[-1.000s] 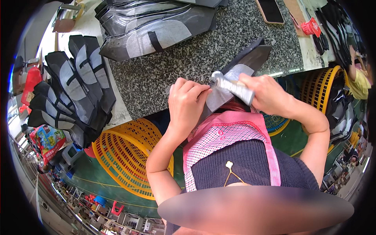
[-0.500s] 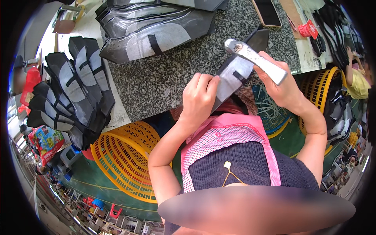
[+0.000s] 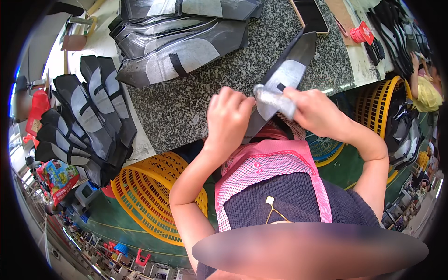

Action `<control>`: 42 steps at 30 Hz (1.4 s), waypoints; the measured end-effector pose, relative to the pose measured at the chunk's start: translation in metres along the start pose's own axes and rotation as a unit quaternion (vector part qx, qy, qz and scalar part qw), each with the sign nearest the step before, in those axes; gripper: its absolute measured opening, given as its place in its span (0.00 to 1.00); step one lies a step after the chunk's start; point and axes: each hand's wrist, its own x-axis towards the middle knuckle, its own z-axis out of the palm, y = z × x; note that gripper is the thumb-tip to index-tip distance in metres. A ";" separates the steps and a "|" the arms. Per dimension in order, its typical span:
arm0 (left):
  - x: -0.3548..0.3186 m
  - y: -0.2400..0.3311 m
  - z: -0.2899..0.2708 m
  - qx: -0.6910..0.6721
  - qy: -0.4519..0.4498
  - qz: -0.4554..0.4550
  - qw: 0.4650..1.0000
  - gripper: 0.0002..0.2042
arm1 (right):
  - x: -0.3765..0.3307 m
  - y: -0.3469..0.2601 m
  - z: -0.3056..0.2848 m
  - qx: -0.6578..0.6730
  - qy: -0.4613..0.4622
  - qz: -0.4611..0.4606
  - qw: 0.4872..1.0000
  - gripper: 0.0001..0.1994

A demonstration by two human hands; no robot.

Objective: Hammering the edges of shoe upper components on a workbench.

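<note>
Looking down through the head camera, the left hand (image 3: pixel 229 122) is closed around the lower edge of a dark shoe-upper piece (image 3: pixel 285 77) with a pale grey patch, held just above the near edge of the speckled granite table (image 3: pixel 186 105). The right hand (image 3: pixel 319 113) is wrapped tight around a shiny metal tool (image 3: pixel 275 99), whose head presses against the piece's grey patch. The piece slants up and to the right, its far tip over the tabletop.

On the far part of the table lies a heap of similar black-and-grey pieces (image 3: pixel 182 51), each with a rounded pale panel crossed by a short black strip. To the left, a second stack of such pieces (image 3: pixel 88 116) fans out over a pale surface. A dark flat phone (image 3: pixel 311 14) rests near the table's far right edge, and a small red object (image 3: pixel 362 33) sits just beyond it on a pale counter.

Below the table stands a yellow mesh basket (image 3: pixel 149 196); another yellow basket (image 3: pixel 373 100) at right holds dark pieces. At lower left a colourful printed package (image 3: pixel 58 175), red and blue with bright pictures, lies near a red container (image 3: pixel 37 112). A pink checked apron (image 3: pixel 266 163) covers the person's front.
</note>
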 end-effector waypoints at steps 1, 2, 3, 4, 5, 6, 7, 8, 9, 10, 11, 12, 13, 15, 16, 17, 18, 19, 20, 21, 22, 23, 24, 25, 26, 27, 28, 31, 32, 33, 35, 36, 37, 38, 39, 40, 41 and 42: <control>0.003 -0.003 -0.005 -0.039 -0.010 -0.050 0.998 0.04 | 0.001 0.002 0.002 -0.060 -0.040 0.005 0.997 0.08; 0.004 -0.007 -0.012 -0.058 -0.047 -0.080 0.994 0.04 | 0.001 0.003 0.002 -0.051 -0.039 0.000 0.998 0.09; 0.003 -0.009 -0.015 -0.077 -0.083 -0.111 0.987 0.04 | 0.003 0.008 0.001 -0.051 -0.038 0.001 0.998 0.09; -0.001 -0.008 -0.013 -0.056 -0.061 -0.070 0.994 0.05 | 0.007 0.013 -0.001 -0.024 -0.009 -0.005 1.000 0.09; -0.007 -0.005 -0.009 -0.035 -0.039 -0.029 0.998 0.07 | 0.010 0.015 -0.001 0.004 0.020 -0.012 1.000 0.09; -0.011 -0.002 -0.009 0.019 -0.033 0.009 0.999 0.10 | 0.009 0.009 -0.003 -0.010 0.047 -0.020 0.999 0.08; -0.014 -0.001 -0.008 0.020 -0.033 0.007 0.999 0.10 | 0.007 0.003 -0.003 -0.010 0.045 -0.021 0.999 0.08; -0.016 -0.001 -0.008 0.038 -0.026 0.033 0.998 0.10 | 0.004 -0.003 -0.003 0.025 0.034 -0.018 0.999 0.08; -0.017 -0.001 -0.008 0.056 -0.019 0.060 0.996 0.10 | 0.003 -0.008 -0.001 0.061 0.022 -0.015 0.998 0.07; -0.017 -0.007 -0.009 0.021 -0.026 0.044 0.998 0.10 | 0.002 -0.008 0.005 0.010 -0.031 0.001 0.999 0.08; -0.015 -0.012 -0.010 -0.034 -0.029 -0.004 0.999 0.12 | 0.003 -0.009 0.009 -0.023 -0.055 -0.012 0.998 0.10; -0.014 -0.014 -0.018 -0.066 -0.069 -0.058 0.994 0.12 | 0.003 -0.008 0.009 -0.024 -0.058 -0.007 0.998 0.10; -0.014 -0.015 -0.025 -0.097 -0.108 -0.114 0.983 0.13 | 0.004 -0.006 0.009 -0.025 -0.062 -0.004 0.998 0.10; -0.018 -0.014 -0.024 -0.092 -0.112 -0.108 0.983 0.14 | 0.011 0.004 0.004 0.010 -0.046 0.006 0.999 0.09; -0.022 -0.010 -0.022 -0.047 -0.072 -0.053 0.995 0.13 | 0.011 -0.001 0.002 0.008 -0.029 0.012 0.999 0.09; -0.024 -0.006 -0.020 0.000 -0.031 0.002 1.000 0.13 | 0.010 -0.006 0.001 0.008 -0.033 0.010 0.999 0.09; -0.026 -0.003 -0.019 0.035 -0.030 0.013 0.999 0.13 | 0.009 -0.011 0.001 0.011 -0.011 -0.016 1.000 0.09; -0.026 -0.005 -0.019 0.034 -0.031 0.012 0.999 0.13 | 0.006 -0.015 0.003 0.014 0.014 -0.039 0.999 0.09; -0.027 -0.008 -0.019 0.014 -0.022 0.010 1.000 0.12 | 0.003 -0.014 0.008 0.029 -0.026 -0.027 0.999 0.09; -0.027 -0.012 -0.019 -0.007 -0.013 0.008 1.000 0.12 | 0.002 -0.013 0.014 -0.037 -0.074 -0.015 0.996 0.09; -0.029 -0.019 -0.016 -0.049 -0.008 -0.023 0.998 0.11 | 0.002 -0.013 0.016 -0.045 -0.078 -0.015 0.996 0.09; -0.031 -0.021 -0.017 -0.050 -0.009 -0.024 0.998 0.11 | 0.001 -0.014 0.018 -0.053 -0.082 -0.015 0.995 0.09; -0.031 -0.022 -0.019 -0.051 -0.017 -0.022 0.998 0.10 | 0.005 -0.010 0.016 -0.033 -0.069 -0.016 0.997 0.09; -0.033 -0.022 -0.020 -0.051 -0.024 -0.023 0.998 0.10 | 0.010 -0.004 0.014 -0.012 -0.059 -0.018 0.998 0.09; -0.036 -0.020 -0.019 -0.013 -0.022 0.011 1.000 0.09 | 0.012 -0.005 0.011 0.000 -0.043 -0.003 0.999 0.09; -0.038 -0.017 -0.020 -0.012 -0.022 0.007 1.000 0.09 | 0.012 -0.008 0.010 0.001 -0.046 -0.005 0.999 0.09; -0.039 -0.014 -0.021 0.028 -0.014 0.028 0.999 0.09 | 0.011 -0.012 0.009 0.007 -0.014 -0.017 1.000 0.08; -0.039 -0.014 -0.020 0.052 0.011 0.038 0.998 0.10 | 0.004 -0.021 0.015 0.040 -0.048 -0.009 0.998 0.08; -0.041 -0.019 -0.019 -0.006 0.024 -0.005 1.000 0.10 | 0.003 -0.017 0.022 -0.006 -0.069 -0.021 0.997 0.09; -0.044 -0.023 -0.018 -0.064 0.037 -0.049 0.996 0.10 | 0.003 -0.015 0.026 -0.052 -0.090 -0.032 0.994 0.10; -0.051 -0.021 -0.022 -0.092 0.025 -0.094 0.991 0.09 | 0.010 -0.014 0.020 -0.008 -0.080 -0.025 0.996 0.11; -0.051 -0.018 -0.023 -0.040 0.013 -0.050 0.998 0.09 | 0.016 -0.015 0.014 0.018 -0.076 0.004 0.997 0.11; -0.052 -0.015 -0.026 0.015 0.002 -0.007 1.000 0.08 | 0.021 -0.016 0.009 0.042 -0.072 0.030 0.996 0.10; -0.054 -0.012 -0.025 0.042 0.004 0.003 0.999 0.09 | 0.024 -0.016 0.008 0.053 -0.050 0.015 0.997 0.09; -0.057 -0.013 -0.023 0.044 0.006 -0.001 0.999 0.09 | 0.024 -0.018 0.009 0.052 -0.054 0.012 0.997 0.09; -0.060 -0.013 -0.021 0.041 0.020 0.000 0.999 0.10 | 0.019 -0.021 0.014 0.078 -0.045 -0.004 0.996 0.09; -0.063 -0.014 -0.019 0.038 0.034 0.001 0.999 0.10 | 0.015 -0.023 0.017 0.105 -0.036 -0.020 0.994 0.08; -0.063 -0.015 -0.017 0.031 0.044 -0.010 0.999 0.09 | 0.014 -0.024 0.020 0.050 -0.076 -0.025 0.996 0.08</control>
